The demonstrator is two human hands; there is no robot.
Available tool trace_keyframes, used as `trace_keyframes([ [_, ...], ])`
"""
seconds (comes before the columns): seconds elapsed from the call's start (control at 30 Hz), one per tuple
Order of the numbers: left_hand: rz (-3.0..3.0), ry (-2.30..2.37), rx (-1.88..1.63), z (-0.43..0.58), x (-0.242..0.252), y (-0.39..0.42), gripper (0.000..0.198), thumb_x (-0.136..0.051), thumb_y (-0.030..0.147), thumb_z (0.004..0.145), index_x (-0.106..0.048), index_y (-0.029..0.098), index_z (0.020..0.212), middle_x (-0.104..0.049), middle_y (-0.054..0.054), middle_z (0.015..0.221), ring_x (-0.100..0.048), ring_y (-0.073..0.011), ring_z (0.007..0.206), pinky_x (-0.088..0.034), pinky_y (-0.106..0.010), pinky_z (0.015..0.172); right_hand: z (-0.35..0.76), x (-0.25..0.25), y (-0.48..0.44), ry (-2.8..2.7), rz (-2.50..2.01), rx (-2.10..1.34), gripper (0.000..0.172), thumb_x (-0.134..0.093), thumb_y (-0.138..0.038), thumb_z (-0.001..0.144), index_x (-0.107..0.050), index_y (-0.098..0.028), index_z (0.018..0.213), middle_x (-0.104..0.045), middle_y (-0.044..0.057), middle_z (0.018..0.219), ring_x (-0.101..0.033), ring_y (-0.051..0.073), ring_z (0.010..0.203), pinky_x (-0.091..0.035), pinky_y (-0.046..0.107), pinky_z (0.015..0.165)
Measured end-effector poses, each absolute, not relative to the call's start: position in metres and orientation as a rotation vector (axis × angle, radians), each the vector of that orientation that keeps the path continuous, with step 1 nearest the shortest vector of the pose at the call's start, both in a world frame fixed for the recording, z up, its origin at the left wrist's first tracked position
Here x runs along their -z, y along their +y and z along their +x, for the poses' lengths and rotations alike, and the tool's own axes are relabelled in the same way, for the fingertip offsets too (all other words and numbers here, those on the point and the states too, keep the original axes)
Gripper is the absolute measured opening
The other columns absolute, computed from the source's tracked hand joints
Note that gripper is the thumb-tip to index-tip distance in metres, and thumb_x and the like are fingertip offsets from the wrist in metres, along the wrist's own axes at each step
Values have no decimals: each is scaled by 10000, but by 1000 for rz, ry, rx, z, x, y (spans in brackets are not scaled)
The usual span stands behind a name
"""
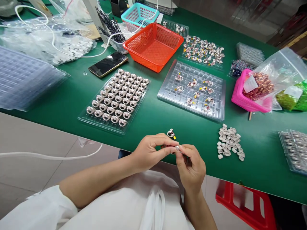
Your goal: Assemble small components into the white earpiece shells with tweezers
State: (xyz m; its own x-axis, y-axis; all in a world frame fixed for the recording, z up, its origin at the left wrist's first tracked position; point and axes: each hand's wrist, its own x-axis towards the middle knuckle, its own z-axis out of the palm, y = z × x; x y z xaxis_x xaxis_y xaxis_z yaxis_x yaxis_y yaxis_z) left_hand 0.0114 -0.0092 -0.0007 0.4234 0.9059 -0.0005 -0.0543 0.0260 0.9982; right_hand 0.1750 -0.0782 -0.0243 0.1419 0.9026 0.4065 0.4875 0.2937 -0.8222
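At the table's front edge, my left hand (153,150) and my right hand (192,163) meet, pinching a small shiny pale rounded part (177,148) between fingertips and thumbs. Fingers cover most of it, so its exact kind is hidden. Just beyond the fingers on the green table lies a small pale ring-shaped piece with dark and yellow bits (171,133). Farther off, a clear tray (105,127) carries rows of pearly ring-shaped shells (115,105). Beside it, a stack of clear trays (168,92) has several wired pieces (192,83) on top. Small white caps (229,142) lie heaped to the right.
An orange basket (153,48) and a phone (107,64) lie behind the trays. Clear trays (26,80) are stacked at left. On the right are a pink basket (242,92) with bagged copper-coloured parts and another filled tray (295,150). A red stool (247,201) stands below the edge.
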Motion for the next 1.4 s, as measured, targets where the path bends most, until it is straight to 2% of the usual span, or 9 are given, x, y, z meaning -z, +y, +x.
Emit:
trace_keyframes([
  [0.17, 1353, 796, -886, 12, -1, -9, 131, -764, 186, 842, -846, 190, 943, -818, -86, 859, -707, -202, 828, -568, -308, 786, 184, 15, -78, -1429, -1347, -765, 146, -638, -167, 953, -713, -241, 1054, -698, 38, 913, -642, 141, 720, -496, 246, 542],
  [0.27, 1283, 870, -833, 12, -4, -11, 120, -793, 212, 813, -847, 180, 915, -803, -80, 836, -689, -185, 760, -552, -289, 722, 187, 15, -78, -1382, -1314, -869, 140, -633, -179, 962, -732, -238, 1041, -689, 30, 889, -640, 136, 708, -517, 252, 572],
  [0.37, 1228, 939, -786, 12, -5, -13, 109, -816, 224, 780, -843, 165, 867, -791, -78, 809, -673, -172, 706, -533, -278, 674, 187, 17, -78, -1362, -1282, -894, 163, -642, -168, 957, -748, -251, 1050, -698, 27, 901, -646, 138, 725, -520, 251, 582],
  [0.53, 1225, 854, -868, 12, -4, -13, 49, -830, 181, 756, -843, 179, 803, -790, -64, 743, -674, -171, 702, -535, -277, 689, 186, 18, -79, -1330, -1239, -902, 171, -663, -148, 937, -760, -256, 1027, -726, 37, 912, -671, 158, 764, -525, 249, 562],
  [0.67, 1175, 836, -781, 9, -6, -9, 61, -848, 158, 725, -841, 185, 779, -789, -51, 735, -681, -170, 712, -536, -273, 695, 191, 14, -79, -1369, -1180, -942, 210, -676, -109, 917, -760, -260, 1035, -741, 34, 897, -682, 159, 779, -534, 249, 575],
  [1.0, 721, 737, -423, 4, -6, 2, 247, -924, 108, 577, -716, 136, 706, -771, -2, 669, -727, -141, 647, -576, -252, 684, 199, 7, -74, -1496, -1104, -1063, 226, -713, -102, 892, -780, -275, 1021, -743, 32, 828, -678, 156, 739, -528, 261, 616],
  [1.4, 667, 682, -399, 3, -1, 1, 279, -917, 89, 563, -665, 135, 675, -758, 10, 613, -715, -123, 580, -556, -226, 621, 192, 10, -74, -1431, -1028, -1166, 265, -712, -93, 890, -785, -301, 1037, -721, 17, 815, -646, 140, 702, -503, 239, 582],
])
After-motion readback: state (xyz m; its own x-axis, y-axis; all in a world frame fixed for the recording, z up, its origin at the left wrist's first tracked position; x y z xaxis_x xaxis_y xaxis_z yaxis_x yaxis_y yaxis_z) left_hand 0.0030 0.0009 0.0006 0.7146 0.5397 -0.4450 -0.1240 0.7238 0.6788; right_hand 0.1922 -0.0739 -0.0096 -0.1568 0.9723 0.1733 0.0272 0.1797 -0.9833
